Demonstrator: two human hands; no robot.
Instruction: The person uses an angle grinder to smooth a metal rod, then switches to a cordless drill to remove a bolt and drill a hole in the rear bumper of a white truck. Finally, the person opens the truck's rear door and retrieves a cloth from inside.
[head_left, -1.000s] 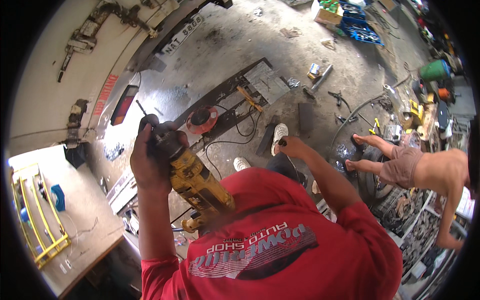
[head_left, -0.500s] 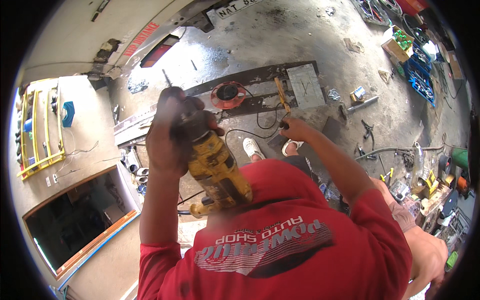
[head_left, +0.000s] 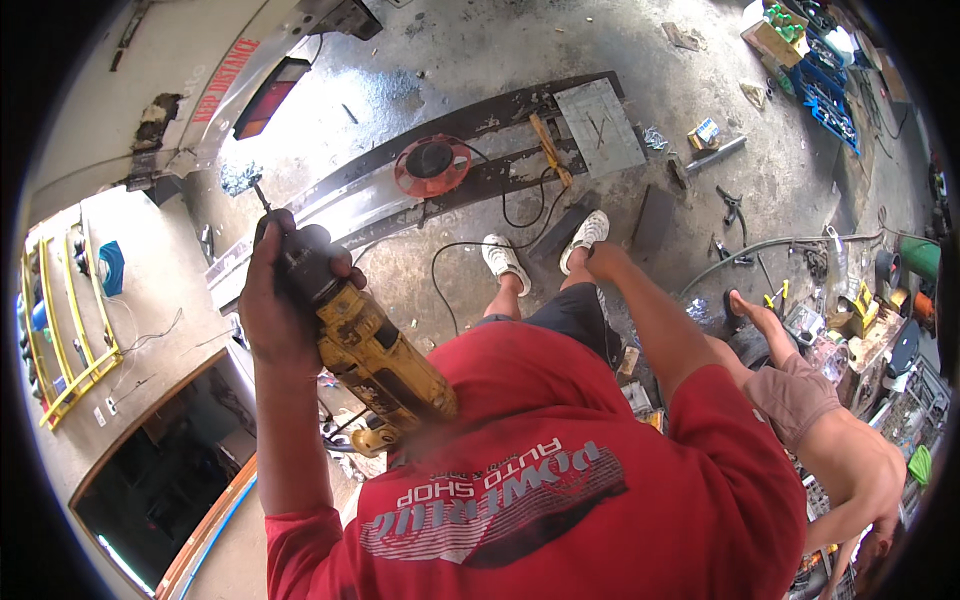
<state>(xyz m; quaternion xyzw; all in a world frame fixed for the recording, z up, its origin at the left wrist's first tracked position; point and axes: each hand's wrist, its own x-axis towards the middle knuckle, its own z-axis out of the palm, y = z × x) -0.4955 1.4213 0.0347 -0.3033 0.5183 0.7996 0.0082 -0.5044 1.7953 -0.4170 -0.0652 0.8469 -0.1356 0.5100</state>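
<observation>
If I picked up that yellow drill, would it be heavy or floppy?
The drill is probably heavy, being thick and chunky. It looks stiff, slanting straight from the left hand. Its thin bit might snap if pushed sideways.

A fisheye camera, the left of a head-worn pair, looks steeply down over the wearer's red cloth shirt [head_left: 560,440] and past perforated white shoes [head_left: 505,262] to the grey concrete floor [head_left: 520,42]. The shirt fills the lower picture at close range; the worn yellow-and-black drill [head_left: 375,348] is near too, the floor farther off. The wide field reaches a pale-painted vehicle body [head_left: 120,110] at upper left. Straight edges bow outward, and the crowded right margin seems too squeezed to read surely.
</observation>
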